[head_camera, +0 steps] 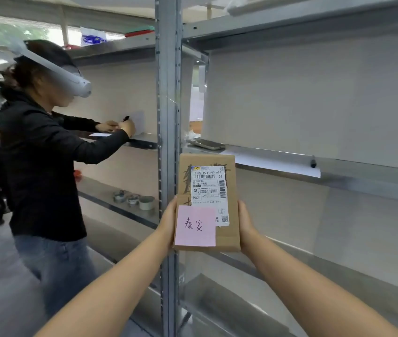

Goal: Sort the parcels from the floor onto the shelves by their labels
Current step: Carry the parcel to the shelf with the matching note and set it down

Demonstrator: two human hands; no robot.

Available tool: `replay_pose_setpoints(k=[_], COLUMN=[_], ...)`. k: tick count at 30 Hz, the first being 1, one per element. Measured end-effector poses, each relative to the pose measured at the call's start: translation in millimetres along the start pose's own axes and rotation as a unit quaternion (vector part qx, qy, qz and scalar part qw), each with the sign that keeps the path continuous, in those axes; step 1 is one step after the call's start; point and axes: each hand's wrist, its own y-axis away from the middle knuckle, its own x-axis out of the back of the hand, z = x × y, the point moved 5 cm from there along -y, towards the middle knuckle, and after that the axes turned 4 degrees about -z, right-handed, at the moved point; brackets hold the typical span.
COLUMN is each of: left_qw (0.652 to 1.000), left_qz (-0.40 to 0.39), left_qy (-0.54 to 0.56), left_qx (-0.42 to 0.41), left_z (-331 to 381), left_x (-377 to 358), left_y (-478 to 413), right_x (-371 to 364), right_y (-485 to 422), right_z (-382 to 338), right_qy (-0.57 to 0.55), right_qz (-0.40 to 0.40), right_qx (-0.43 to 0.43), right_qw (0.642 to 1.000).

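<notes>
Parcel point(208, 203) upright between both outstretched hands point(168, 221)

**Open shelf bay at right, blocked lanes at centre and left**

Wide clear room in the right half of the frame, above the middle shelf point(363, 171). Only small obstacles there: a sheet of paper point(273, 162) along the front edge, a marker point(313, 162) upright on it, a flat tray point(206, 144) at the bay's left end. Straight ahead, behind the held parcel point(207, 203), a steel upright point(167, 117) from top to bottom of frame. Left bay crowded by a second person point(44, 154) with arms over the shelf; three tins point(133, 199) lower down.
</notes>
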Motion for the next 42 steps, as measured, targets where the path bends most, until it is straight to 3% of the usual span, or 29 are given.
replay_pose_setpoints(k=[10, 22, 42], left_qw=[0.99, 0.961, 0.915], left_qz=[-0.115, -0.249, -0.362], left_qy=[-0.07, -0.068, -0.046], left_qx=[0.047, 0.1, 0.173], left_z=[-63.5, -165.2, -255.1], left_x=[-129.2, -311.4, -458.0], left_y=[-1.3, 40.5, 125.9], right_x=[123.9, 269.0, 366.4], right_y=[89.4, 247.2, 411.1], right_z=[-54.5, -114.0, -133.6], right_qy=[-0.01, -0.003, -0.019], right_qz=[0.105, 0.258, 0.357], right_qx=[0.061, 0.103, 0.134], right_qw=[0.992, 0.961, 0.924])
